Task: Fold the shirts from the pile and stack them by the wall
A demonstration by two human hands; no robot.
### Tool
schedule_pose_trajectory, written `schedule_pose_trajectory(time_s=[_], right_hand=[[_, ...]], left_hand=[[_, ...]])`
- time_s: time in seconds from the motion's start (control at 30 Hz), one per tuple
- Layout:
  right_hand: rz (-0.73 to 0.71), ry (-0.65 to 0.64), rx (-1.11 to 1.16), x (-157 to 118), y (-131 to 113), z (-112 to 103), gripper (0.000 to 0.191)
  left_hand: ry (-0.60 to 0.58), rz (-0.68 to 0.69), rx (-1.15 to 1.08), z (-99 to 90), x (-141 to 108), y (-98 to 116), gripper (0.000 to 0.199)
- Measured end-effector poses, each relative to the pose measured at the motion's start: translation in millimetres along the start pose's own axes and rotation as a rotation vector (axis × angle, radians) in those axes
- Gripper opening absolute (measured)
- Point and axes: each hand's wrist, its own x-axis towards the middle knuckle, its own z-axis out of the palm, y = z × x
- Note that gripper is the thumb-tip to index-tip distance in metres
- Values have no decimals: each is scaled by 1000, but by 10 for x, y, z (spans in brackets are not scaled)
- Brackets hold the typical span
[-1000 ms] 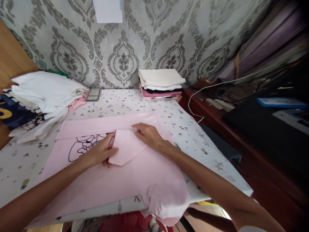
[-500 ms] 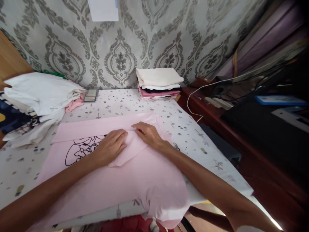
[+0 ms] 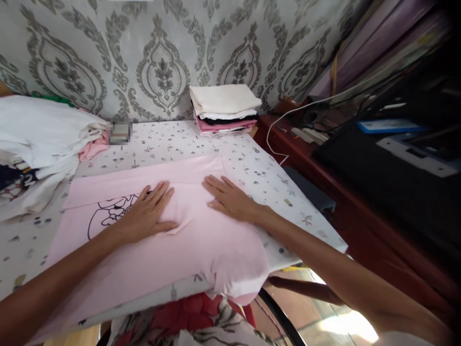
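A pink T-shirt (image 3: 173, 259) with a black line drawing lies on the table, its far side folded inward as a long strip. Part of it hangs over the near edge at the right. My left hand (image 3: 146, 214) rests flat on the shirt with fingers spread, covering part of the drawing. Beside a small crease, its thumb points right. Also flat on the cloth is my right hand (image 3: 230, 197), fingers apart, near the right end of the folded strip. Neither hand grips anything.
Folded clothes (image 3: 225, 110) form a stack at the back by the wall. Loose white clothes (image 3: 43, 134) are heaped at the left. A white cable (image 3: 268, 137) runs over the dark red furniture (image 3: 324, 187) on the right. The table (image 3: 252, 163) has a patterned cover.
Both hands have opened from bent fingers to flat and spread on the shirt. The raised fold of cloth between them now lies flatter. The camera view has shifted.
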Motion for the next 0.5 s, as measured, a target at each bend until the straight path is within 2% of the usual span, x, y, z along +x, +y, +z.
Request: schedule_pose_trajectory(time_s=[0.1, 0.2, 0.27, 0.37, 0.43, 0.5], right_hand=[[143, 108, -34, -235, 24, -38, 62], [330, 280, -35, -620, -151, -61, 57], [472, 460, -2, -950, -406, -60, 51], [718, 842, 101, -1448, -928, 28, 34], [911, 911, 309, -1692, -1277, 190, 29], [1018, 863, 578, -1808, -1549, 425, 35]], left_hand=[[-12, 3, -13, -10, -164, -33, 92], [-42, 17, -39, -75, -397, -41, 90], [-59, 13, -56, -137, -594, -28, 88], [-38, 19, -69, -215, -924, 15, 89], [-12, 35, -55, -231, -1129, 41, 89], [11, 51, -29, -217, -1289, 43, 85]])
